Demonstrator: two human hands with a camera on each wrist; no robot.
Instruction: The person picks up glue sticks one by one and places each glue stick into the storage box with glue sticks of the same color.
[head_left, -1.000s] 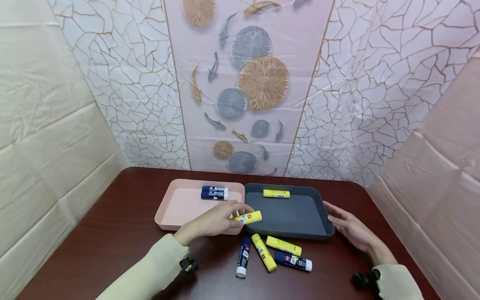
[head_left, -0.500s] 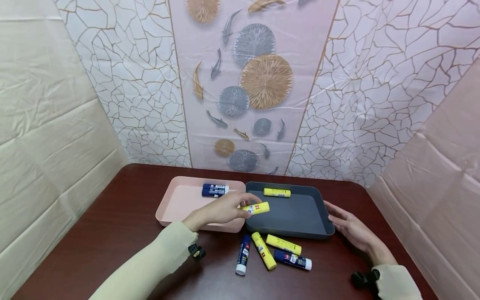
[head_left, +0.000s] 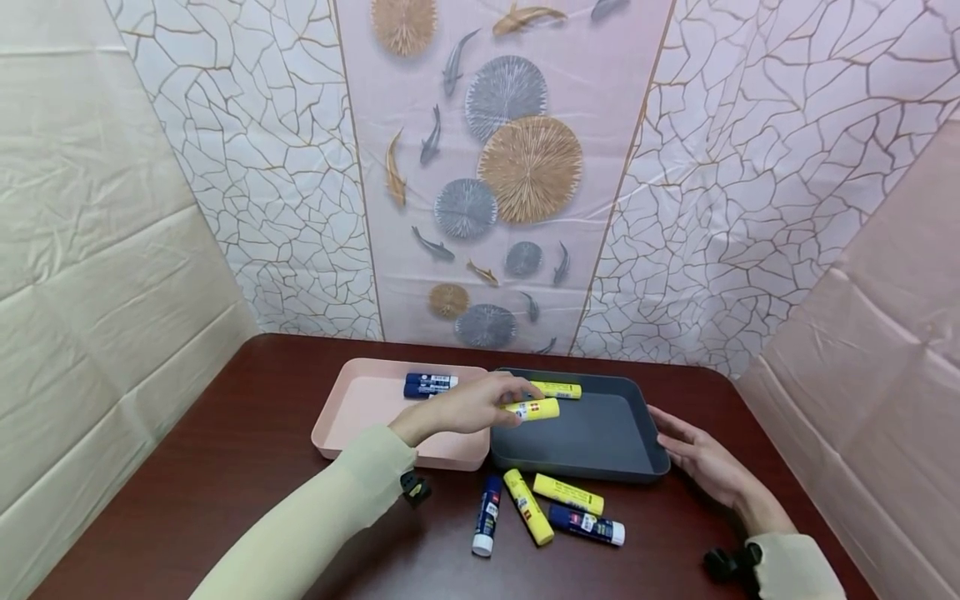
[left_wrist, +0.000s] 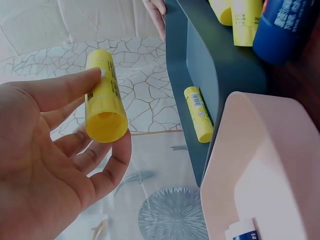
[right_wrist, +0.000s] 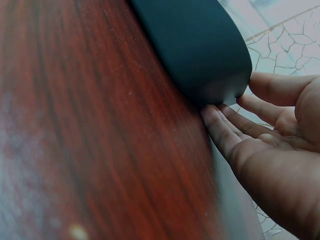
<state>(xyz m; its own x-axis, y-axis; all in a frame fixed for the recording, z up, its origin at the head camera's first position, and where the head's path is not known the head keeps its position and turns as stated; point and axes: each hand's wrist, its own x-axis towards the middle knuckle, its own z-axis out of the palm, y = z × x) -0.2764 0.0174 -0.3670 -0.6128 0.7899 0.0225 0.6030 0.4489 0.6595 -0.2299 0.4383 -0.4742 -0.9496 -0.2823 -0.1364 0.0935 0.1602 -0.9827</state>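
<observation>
Between thumb and fingers my left hand (head_left: 468, 406) pinches a yellow glue stick (head_left: 542, 409), held over the left part of the dark grey tray (head_left: 592, 437). The left wrist view shows one round end of this glue stick (left_wrist: 106, 100) facing the camera. Inside the grey tray, along its far side, lies another yellow glue stick (head_left: 562, 390), partly covered by the left hand in the head view. My right hand (head_left: 705, 458) is at the tray's right side, its fingertips (right_wrist: 212, 112) touching the tray's corner with the fingers fairly straight.
Left of the grey tray stands a pink tray (head_left: 352, 425) holding blue glue sticks (head_left: 429, 384). In front of the trays, on the dark red-brown table (head_left: 247, 467), lie a blue glue stick (head_left: 487, 515), two yellow glue sticks (head_left: 528, 507) and another blue glue stick (head_left: 587, 523).
My left hand has carried the yellow glue stick rightward and slightly farther back, from the border between the trays to over the grey tray. The right hand stays at the tray's side.
</observation>
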